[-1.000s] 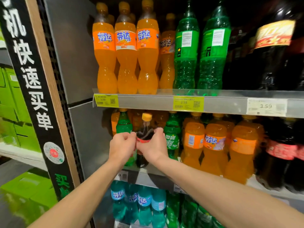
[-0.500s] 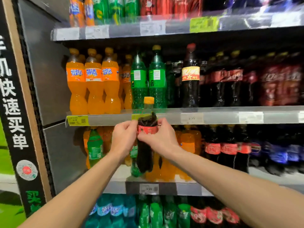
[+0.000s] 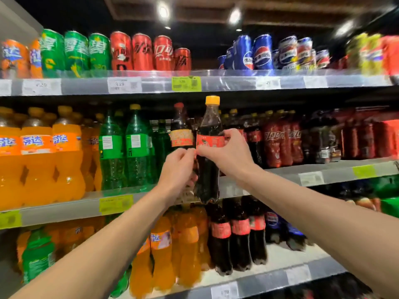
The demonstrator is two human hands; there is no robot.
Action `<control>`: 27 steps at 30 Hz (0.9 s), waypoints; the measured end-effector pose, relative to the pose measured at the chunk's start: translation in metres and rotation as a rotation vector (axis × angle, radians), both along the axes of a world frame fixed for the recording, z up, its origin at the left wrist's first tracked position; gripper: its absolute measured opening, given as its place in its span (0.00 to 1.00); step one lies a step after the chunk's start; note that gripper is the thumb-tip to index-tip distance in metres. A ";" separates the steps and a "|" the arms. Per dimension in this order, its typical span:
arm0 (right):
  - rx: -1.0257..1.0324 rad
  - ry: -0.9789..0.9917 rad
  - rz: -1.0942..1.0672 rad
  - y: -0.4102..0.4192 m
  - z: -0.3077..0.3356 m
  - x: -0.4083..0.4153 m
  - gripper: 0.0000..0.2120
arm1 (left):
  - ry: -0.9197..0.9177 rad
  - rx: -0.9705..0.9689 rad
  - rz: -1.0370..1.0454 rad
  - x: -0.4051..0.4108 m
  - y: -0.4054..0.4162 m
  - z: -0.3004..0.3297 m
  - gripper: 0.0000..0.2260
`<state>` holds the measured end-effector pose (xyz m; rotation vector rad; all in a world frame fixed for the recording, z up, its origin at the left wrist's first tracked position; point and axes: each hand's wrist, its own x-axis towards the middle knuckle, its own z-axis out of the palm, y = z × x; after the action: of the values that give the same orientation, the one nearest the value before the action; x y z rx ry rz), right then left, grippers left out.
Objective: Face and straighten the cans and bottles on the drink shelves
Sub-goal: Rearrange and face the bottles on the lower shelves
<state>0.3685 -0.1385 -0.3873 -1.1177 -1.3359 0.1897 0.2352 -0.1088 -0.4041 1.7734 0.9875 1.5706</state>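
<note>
The cola bottle (image 3: pixel 209 156) with the yellow cap (image 3: pixel 212 100) is being held upright in the air, in front of the edge of the middle shelf (image 3: pixel 280 171). Its bottom is hanging just below that edge and its cap is reaching almost to the upper shelf (image 3: pixel 216 83). Both hands are gripping it. The right hand (image 3: pixel 228 152) is pinching the red label (image 3: pixel 210 141) from the right side, with the thumb and fingers curled on it. The left hand (image 3: pixel 176 171) is closing on the left side of the bottle, just under the label, with the fingers bent around it.

Just beside the held bottle, to the left and behind, a second cola bottle (image 3: pixel 181 130) with a red cap is standing on the middle shelf. Further left on this shelf, green bottles (image 3: pixel 125 152) and orange bottles (image 3: pixel 38 156) are standing in rows. To the right, red-labelled cola bottles (image 3: pixel 280 141) are standing, a little blurred.

On the upper shelf, green cans (image 3: pixel 75 51), red cans (image 3: pixel 149 52) and blue cans (image 3: pixel 257 52) are standing in a row. On the lower shelf (image 3: pixel 280 275), orange bottles and dark cola bottles (image 3: pixel 239 236) are standing under the arms.
</note>
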 end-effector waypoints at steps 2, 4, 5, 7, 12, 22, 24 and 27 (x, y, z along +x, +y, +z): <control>0.053 0.031 -0.041 0.009 0.012 0.018 0.36 | 0.017 0.021 -0.038 0.020 0.009 0.012 0.11; 0.096 0.038 -0.083 0.019 0.020 0.034 0.32 | 0.032 0.059 -0.047 0.037 0.018 0.021 0.09; 0.117 0.036 -0.100 0.024 0.023 0.041 0.31 | 0.039 0.081 -0.045 0.045 0.021 0.024 0.09; 0.143 0.027 -0.114 0.034 0.026 0.056 0.30 | 0.053 0.112 -0.039 0.060 0.031 0.027 0.09; 0.118 -0.041 -0.100 0.062 0.016 0.080 0.31 | 0.060 0.069 -0.025 0.083 0.056 0.022 0.11; -0.023 -0.053 -0.070 0.120 0.012 0.085 0.16 | 0.130 -0.023 0.030 0.099 0.101 0.008 0.20; -0.055 -0.063 -0.092 0.132 0.012 0.082 0.19 | 0.145 -0.022 0.049 0.100 0.103 0.006 0.21; -0.118 -0.140 -0.116 0.142 0.006 0.074 0.24 | 0.178 -0.010 0.074 0.098 0.110 0.001 0.21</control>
<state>0.4425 0.0032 -0.3816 -1.3245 -1.3929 0.1081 0.3331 0.0009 -0.4029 1.9152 1.1539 1.4679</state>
